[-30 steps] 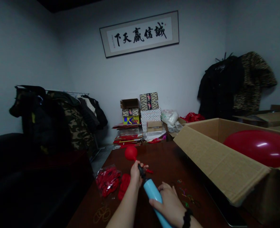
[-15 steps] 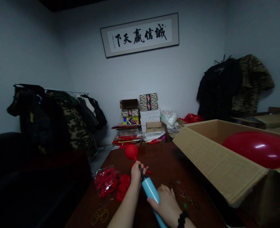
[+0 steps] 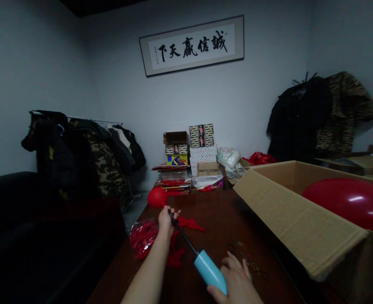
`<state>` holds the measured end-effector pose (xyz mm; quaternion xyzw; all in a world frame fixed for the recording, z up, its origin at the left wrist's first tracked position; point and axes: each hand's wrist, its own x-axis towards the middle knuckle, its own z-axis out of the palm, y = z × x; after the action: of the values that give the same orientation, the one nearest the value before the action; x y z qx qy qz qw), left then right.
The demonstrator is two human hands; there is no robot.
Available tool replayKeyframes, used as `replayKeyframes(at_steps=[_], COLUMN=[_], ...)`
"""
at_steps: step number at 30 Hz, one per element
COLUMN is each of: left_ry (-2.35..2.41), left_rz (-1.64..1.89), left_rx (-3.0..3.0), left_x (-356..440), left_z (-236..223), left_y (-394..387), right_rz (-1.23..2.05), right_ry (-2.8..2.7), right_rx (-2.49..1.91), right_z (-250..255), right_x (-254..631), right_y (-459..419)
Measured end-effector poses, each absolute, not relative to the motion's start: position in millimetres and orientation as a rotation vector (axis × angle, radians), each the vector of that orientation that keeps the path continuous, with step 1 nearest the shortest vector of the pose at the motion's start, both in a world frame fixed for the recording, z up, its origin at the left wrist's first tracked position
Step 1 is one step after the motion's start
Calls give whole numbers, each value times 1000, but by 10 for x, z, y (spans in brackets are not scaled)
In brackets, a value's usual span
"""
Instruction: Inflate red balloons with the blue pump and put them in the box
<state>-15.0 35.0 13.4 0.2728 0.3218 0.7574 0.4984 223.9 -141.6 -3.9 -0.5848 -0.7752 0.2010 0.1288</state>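
Note:
A small, partly inflated red balloon [image 3: 157,197] sits at the far end of a hand balloon pump [image 3: 209,270]. My left hand [image 3: 166,220] is closed around the balloon's neck and the pump's black nozzle. Around the pump's light blue barrel, my right hand [image 3: 235,276] is wrapped, its fingers partly spread. A thin black shaft shows between the nozzle end and the barrel. Uninflated red balloons [image 3: 191,223] lie on the table just beyond and below my left hand. A clear bag of red balloons [image 3: 143,237] is left of my forearm.
On the right, an open cardboard box [image 3: 295,215] holds a large red balloon [image 3: 347,202]. Small coloured bands [image 3: 254,267] lie on the brown table [image 3: 218,211] near my right hand. Stacked boxes [image 3: 202,156] stand beyond the table, and a dark sofa [image 3: 12,228] is at left.
My hands have moved apart, so the pump's black shaft is now drawn out. The left hand and balloon have shifted left; the right hand and barrel have moved right and down.

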Motion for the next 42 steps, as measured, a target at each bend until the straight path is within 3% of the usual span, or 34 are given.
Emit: replayKeyframes(at_steps=[20, 32, 42], left_ry=[748, 763, 750], left_rz=[1563, 1672, 1752], left_rx=[730, 700, 595], left_x=[577, 390, -35], left_z=[-7, 28, 122], left_y=[-28, 57, 142], right_rz=[618, 626, 608], right_ry=[-1987, -2048, -2213], right_rx=[-1608, -1681, -1721], right_z=[-38, -92, -535], right_x=[1896, 1862, 2133], right_y=[-1131, -1189, -1463])
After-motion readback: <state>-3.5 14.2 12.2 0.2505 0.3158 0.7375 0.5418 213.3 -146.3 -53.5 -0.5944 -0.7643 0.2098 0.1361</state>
